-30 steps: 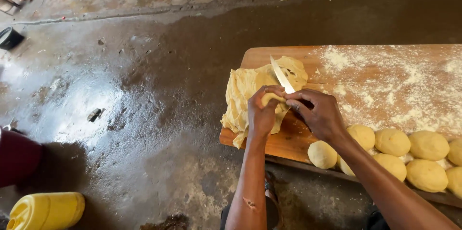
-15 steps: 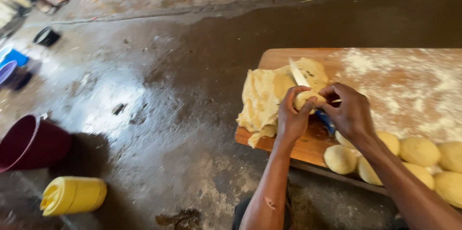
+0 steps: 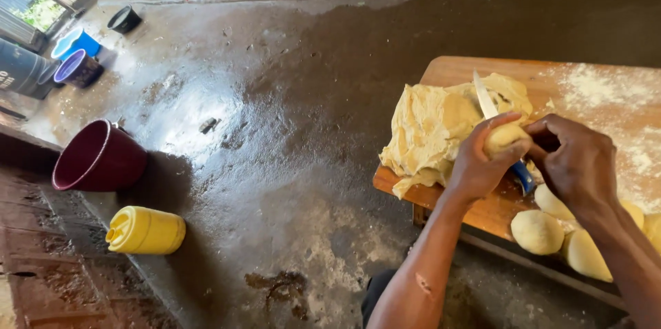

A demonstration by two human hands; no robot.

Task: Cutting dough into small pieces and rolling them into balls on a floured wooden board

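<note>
My left hand (image 3: 480, 164) is wrapped around a small piece of yellow dough (image 3: 505, 138) above the near left end of a floured wooden board (image 3: 482, 213). My right hand (image 3: 577, 164) closes in on the same piece from the right, fingertips touching it. A knife with a blue handle (image 3: 490, 112) lies under my hands, its blade pointing away over a large ragged mass of dough (image 3: 430, 129). Several rounded dough balls (image 3: 537, 231) sit along the board's near edge below my right wrist.
The wet concrete floor (image 3: 275, 109) spreads left of the board. A yellow jerrycan (image 3: 146, 230) lies on its side near a maroon bucket (image 3: 96, 157). Blue and purple basins (image 3: 76, 57) and a black bowl (image 3: 124, 19) stand at the far left.
The view has swung to the left, so the board sits further right and more buckets show. Both hands stay closed on the dough piece above the knife.
</note>
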